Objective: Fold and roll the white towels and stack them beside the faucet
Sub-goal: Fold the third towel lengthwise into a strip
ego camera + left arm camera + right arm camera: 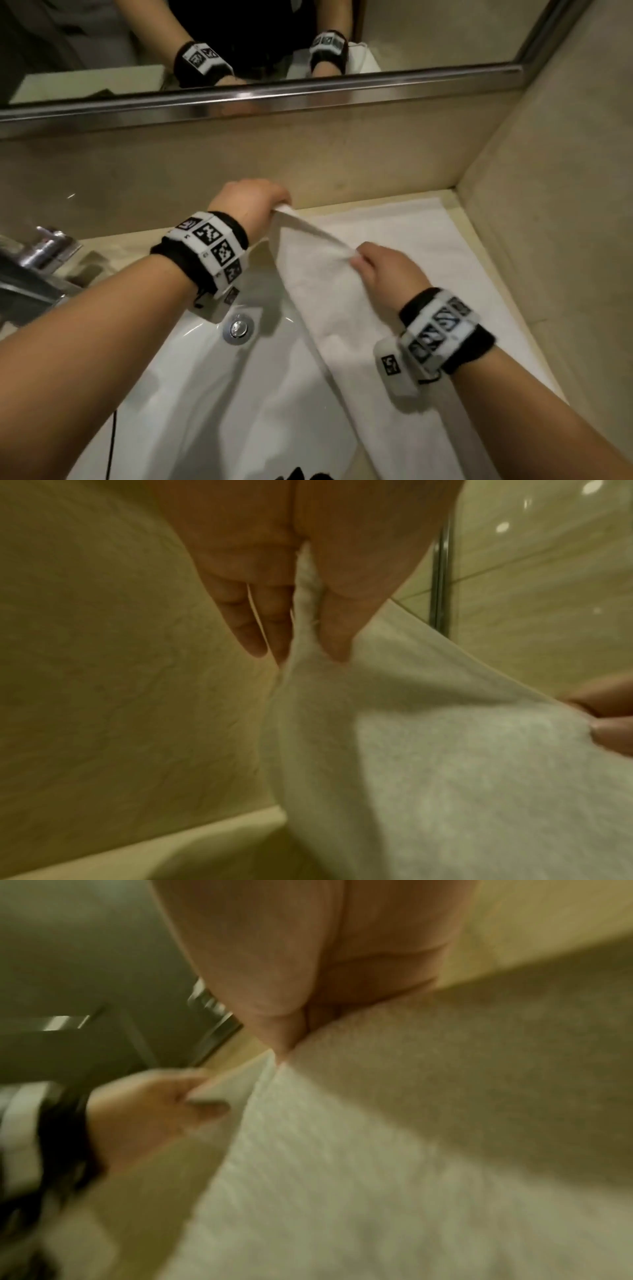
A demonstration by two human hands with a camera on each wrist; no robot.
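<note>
Above the white sink [178, 370], both hands held one white towel [329, 308] up by its top edge. The left hand [251, 205] was raised near the beige wall behind the sink, its fingers [270, 631] and thumb pinching a corner of the cloth. The right hand [383, 270] gripped the same edge nearer the person, on the side of the sink away from the faucet [37, 270], with its fingers curled round the bunched fabric. Between the two hands the edge ran taut, and the rest of the towel hung down over the sink's rim and trailed toward the person. In the left wrist view the cloth passed between the fingers and spread out toward the other hand's fingertips [609, 723] at the frame's edge; the right wrist view was blurred, yet it showed the left hand [150, 1112] clasping the corner.

A second white towel [411, 233] lay spread flat on the beige counter [462, 205] beyond the sink, on the side away from the faucet, reaching to the corner where the walls met. The faucet stood at the sink's opposite side, chrome and partly hidden by the left forearm. The drain plug [238, 327] sat in the basin just under the left wrist. A mirror [260, 44] with a metal frame hung on the wall above the sink and reflected both banded wrists
</note>
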